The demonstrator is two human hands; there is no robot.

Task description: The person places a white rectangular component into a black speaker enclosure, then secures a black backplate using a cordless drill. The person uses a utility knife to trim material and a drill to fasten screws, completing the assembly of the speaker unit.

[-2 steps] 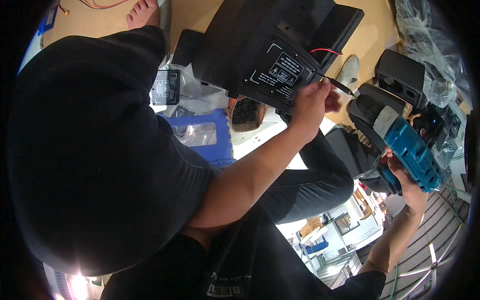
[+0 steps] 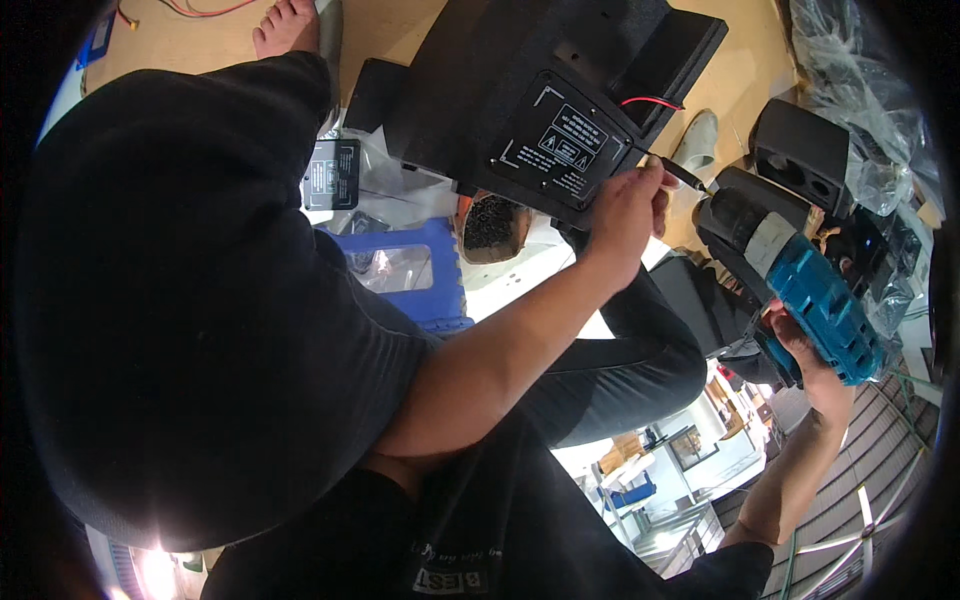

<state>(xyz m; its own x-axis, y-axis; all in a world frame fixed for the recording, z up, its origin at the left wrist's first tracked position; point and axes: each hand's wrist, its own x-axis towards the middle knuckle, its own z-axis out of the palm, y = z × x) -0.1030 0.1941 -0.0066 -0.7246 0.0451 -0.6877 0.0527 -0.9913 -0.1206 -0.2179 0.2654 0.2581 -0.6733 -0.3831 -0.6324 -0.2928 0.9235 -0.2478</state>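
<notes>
In my right hand (image 2: 800, 345) is a teal and black cordless drill (image 2: 815, 300), gripped by its handle. Its long dark driver bit (image 2: 685, 178) points up and left to the right corner of a black printed panel (image 2: 570, 145). My left hand (image 2: 630, 205) is closed at that corner, thumb and fingertips pinched round the bit's front end; any screw there is hidden. The panel lies on a large black speaker cabinet (image 2: 470, 90), with several screws along its edge. A red and black wire (image 2: 650, 101) comes out beside the panel.
A container of dark screws (image 2: 490, 225) sits below the cabinet, beside a blue plastic stool (image 2: 440, 270). Another printed panel (image 2: 331, 175) lies to the left. Black boxes (image 2: 800, 150) and clear plastic wrap (image 2: 850, 100) crowd the right. A grey shoe (image 2: 697, 138) is behind the bit.
My left hand's fingers have shifted slightly up and drawn in closer to the bit. The drill and the cabinet stay almost where they were.
</notes>
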